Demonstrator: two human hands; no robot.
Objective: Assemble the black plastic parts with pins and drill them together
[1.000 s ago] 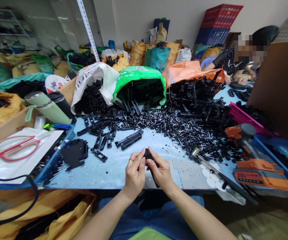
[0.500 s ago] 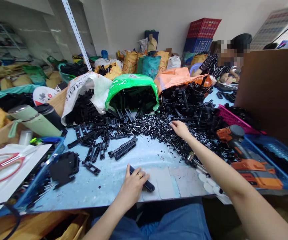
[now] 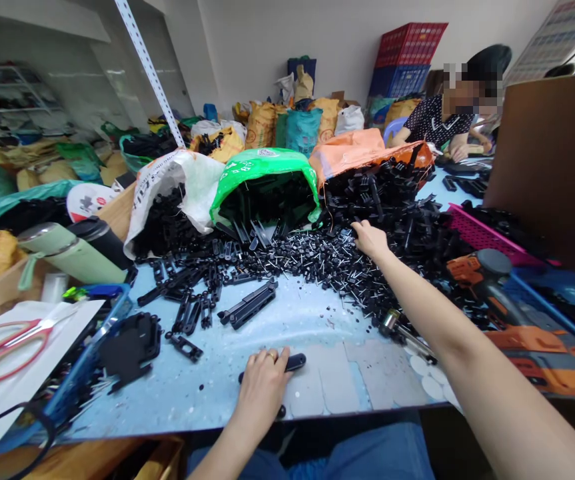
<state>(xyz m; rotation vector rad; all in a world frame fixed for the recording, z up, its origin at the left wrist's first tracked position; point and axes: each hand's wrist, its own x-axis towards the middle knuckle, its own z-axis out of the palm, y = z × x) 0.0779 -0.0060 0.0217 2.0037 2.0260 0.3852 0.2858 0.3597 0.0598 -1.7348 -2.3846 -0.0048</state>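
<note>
At the table's near edge, left hand [image 3: 262, 387]: laid over a black bar [image 3: 296, 362], fingers curled round its middle, both ends showing.
Bar hold: best kept flat and light, palm low, so it neither rolls nor skids on the blue table [image 3: 177, 400].
Right hand [image 3: 373, 241]: reaching to the far side of the loose small parts [image 3: 312, 260], fingertips drawn narrow; whether they grip a piece, I cannot tell.
Picking: a pinch from the top with thumb and forefinger should lift one piece cleanly; pushing deep would likely drag neighbours along and risk a prick from the metal pins.
Hands: two, well apart.
Bar under the left hand: one.
Small parts: too many to count.
Open sacks: three, a white one [image 3: 197, 177], a green one [image 3: 262, 160], an orange one [image 3: 347, 155].
Power tool [image 3: 537, 339]: one.
Red-handled scissors [image 3: 30, 339]: one pair.
Light-green bottle [image 3: 84, 257]: one.
</note>
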